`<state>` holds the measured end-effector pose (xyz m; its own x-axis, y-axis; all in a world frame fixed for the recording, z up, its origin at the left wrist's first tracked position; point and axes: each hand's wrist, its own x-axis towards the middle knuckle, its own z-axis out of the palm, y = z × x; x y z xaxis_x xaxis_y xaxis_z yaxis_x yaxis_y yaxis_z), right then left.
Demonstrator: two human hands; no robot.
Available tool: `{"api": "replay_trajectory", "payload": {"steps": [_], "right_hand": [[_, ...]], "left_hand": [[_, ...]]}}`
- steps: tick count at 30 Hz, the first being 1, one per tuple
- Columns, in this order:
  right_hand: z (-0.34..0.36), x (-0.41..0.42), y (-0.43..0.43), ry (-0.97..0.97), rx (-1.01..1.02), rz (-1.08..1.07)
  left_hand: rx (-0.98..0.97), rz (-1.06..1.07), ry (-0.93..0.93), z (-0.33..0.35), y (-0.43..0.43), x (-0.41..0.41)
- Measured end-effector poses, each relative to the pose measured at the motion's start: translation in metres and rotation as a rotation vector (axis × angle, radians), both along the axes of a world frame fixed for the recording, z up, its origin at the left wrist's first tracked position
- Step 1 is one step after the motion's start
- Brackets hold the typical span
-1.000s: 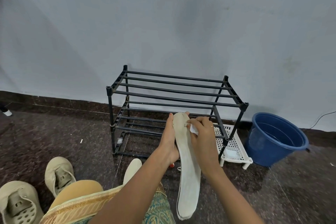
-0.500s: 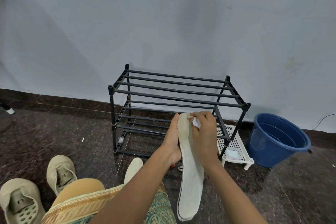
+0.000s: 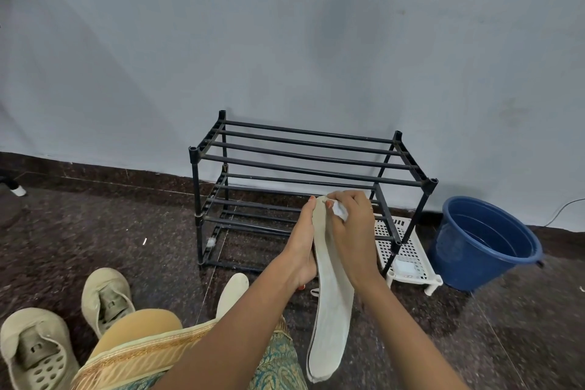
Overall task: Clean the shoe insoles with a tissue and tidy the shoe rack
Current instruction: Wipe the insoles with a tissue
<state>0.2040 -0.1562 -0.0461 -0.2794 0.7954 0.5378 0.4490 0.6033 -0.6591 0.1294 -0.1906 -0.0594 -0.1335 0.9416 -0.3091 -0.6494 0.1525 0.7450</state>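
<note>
Fingers (image 3: 351,198) of the right hand (image 3: 353,231) are curled round a white tissue wad (image 3: 341,212); the floppy, likely light beige insole (image 3: 334,310) is pinched toe-end by the left hand (image 3: 302,241).

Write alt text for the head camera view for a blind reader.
A person's left hand holds a pale insole while the right hand presses a white tissue against its far end. Behind stand a black shoe rack and blue bucket.

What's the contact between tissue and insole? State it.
Touching. The head view shows the right hand pressing the white tissue against the insole near its upper tip, with no gap between them.
</note>
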Motion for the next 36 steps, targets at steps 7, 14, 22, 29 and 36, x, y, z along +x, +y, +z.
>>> {"api": "replay_trajectory", "payload": {"steps": [7, 14, 22, 29, 36], "right_hand": [[0.000, -0.003, -0.002, 0.086, -0.035, -0.049], [0.002, -0.008, -0.003, 0.083, -0.033, -0.017], [-0.013, -0.011, -0.016, -0.030, -0.010, 0.060], [-0.010, -0.009, -0.012, -0.065, 0.020, 0.022], [-0.005, -0.008, -0.011, -0.026, -0.008, 0.014]], "left_hand": [[0.005, -0.013, -0.014, -0.001, 0.001, 0.001], [0.017, -0.022, 0.025, -0.002, 0.001, 0.000], [0.064, 0.030, -0.064, 0.001, 0.002, -0.004], [0.106, 0.017, -0.087, -0.001, 0.002, -0.003], [0.118, 0.005, -0.092, -0.001, 0.003, -0.004]]}}
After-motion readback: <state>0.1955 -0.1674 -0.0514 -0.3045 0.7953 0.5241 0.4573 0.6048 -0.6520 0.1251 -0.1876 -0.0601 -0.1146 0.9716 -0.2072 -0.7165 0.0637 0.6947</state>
